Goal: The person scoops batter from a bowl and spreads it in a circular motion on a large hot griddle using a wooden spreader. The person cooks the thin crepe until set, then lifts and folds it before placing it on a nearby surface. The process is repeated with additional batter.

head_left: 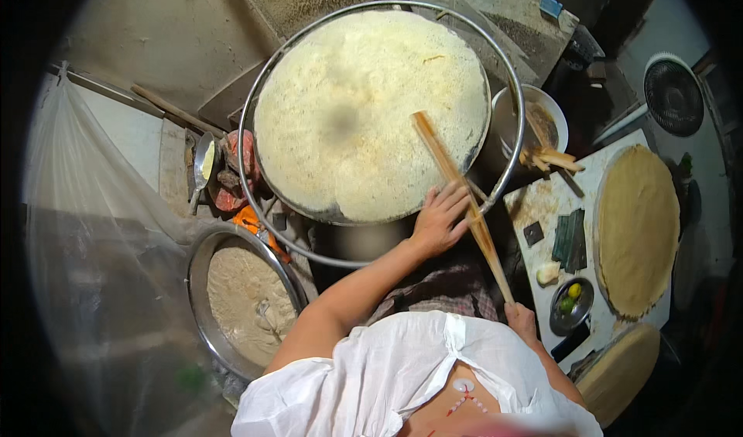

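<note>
The left arm reaches up from 7 o'clock with the elbow bent, and the left hand is just off the middle, toward 4 o'clock. Its fingers lie along a long wooden stick; I cannot tell if they wrap all the way round. The right hand is down at 4 o'clock, closed on the low end of the stick. The two hands are apart. The stick leans, with its top end over the big round bread at 12 o'clock. I cannot tell if that end touches the bread.

The bread goes almost to the edge of the dark pan. A shiny metal ring goes around the pan, and the stick and left arm cross over it. There is open room above the bread from 10 to 12 o'clock.

At 8 o'clock, a metal tub of dough sits near the left arm. A clear plastic sheet hangs at 9 o'clock. At 2 o'clock, a white bowl is just beside the ring. At 3 o'clock, flat round bread lies on a board. A small metal bowl with green and yellow fruit is near the right hand.
</note>
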The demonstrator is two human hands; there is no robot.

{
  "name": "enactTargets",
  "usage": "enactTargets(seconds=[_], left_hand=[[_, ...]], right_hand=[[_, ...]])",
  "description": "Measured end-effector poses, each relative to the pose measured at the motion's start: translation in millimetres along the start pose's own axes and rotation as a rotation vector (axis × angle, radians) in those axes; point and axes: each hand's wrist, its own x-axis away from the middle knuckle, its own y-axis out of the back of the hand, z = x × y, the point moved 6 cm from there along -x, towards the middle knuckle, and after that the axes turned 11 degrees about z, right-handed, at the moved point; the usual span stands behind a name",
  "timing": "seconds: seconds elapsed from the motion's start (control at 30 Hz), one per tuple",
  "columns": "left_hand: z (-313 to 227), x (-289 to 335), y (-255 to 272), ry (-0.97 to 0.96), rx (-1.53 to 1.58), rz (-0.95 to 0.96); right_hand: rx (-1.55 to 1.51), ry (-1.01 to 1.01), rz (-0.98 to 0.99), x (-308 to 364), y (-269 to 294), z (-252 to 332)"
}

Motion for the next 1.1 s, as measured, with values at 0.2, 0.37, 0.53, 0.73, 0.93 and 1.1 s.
enactTargets(seconds=[0.2,0.37,0.53,0.73,0.93,1.1], left_hand=[[60.8,-186.4,13.4,0.113,-0.172,0.037],[127.3,-214.8,63.9,0.331,-0.219,0.018],[145.5,-153.1,78.2,0.393,-0.202,-0.212],[132.9,-46.0,82.4,0.421,-0.288,-0.313],[100.7,60.0,88.4,0.422,-0.254,-0.316],[52.9,136.5,41.5,0.329,-0.239,-0.343]], right_hand=[[0.046,0.42,-0.097,-135.1,102.4,60.8],[-0.289,0.025,0.352,-205.6,152.8,137.8],[-0.219,-0.016,0.491,-196.4,143.0,172.8],[-0.206,-0.043,0.52,-152.4,65.6,150.8],[0.043,0.158,0.463,-99.0,3.9,130.2],[0.346,0.205,0.133,-31.1,-0.3,90.9]])
